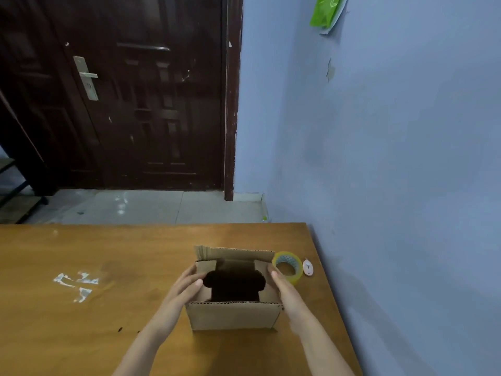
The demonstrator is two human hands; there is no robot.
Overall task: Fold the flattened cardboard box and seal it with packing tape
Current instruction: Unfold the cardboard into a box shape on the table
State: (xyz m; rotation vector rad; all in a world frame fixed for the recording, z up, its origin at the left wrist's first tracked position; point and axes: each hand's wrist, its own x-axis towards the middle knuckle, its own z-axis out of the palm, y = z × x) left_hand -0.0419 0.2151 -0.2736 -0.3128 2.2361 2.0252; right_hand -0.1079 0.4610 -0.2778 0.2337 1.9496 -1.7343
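Note:
A small brown cardboard box [233, 316] stands upright on the wooden table [108, 267], its top open and its inside dark. The two side flaps lean inward; the near and far flaps stand up. My left hand [184, 287] presses flat against the box's left flap with straight fingers. Along the box's right side, my right hand [282, 286] lies with straight fingers against the right flap. A roll of clear yellowish packing tape [288, 266] lies on the table just right of the box, behind my right hand.
A small white and pink object [308, 267] lies right of the tape near the table's right edge. White tape scraps [77, 284] are stuck to the table at the left. A blue wall runs close along the right; a dark door stands beyond the table.

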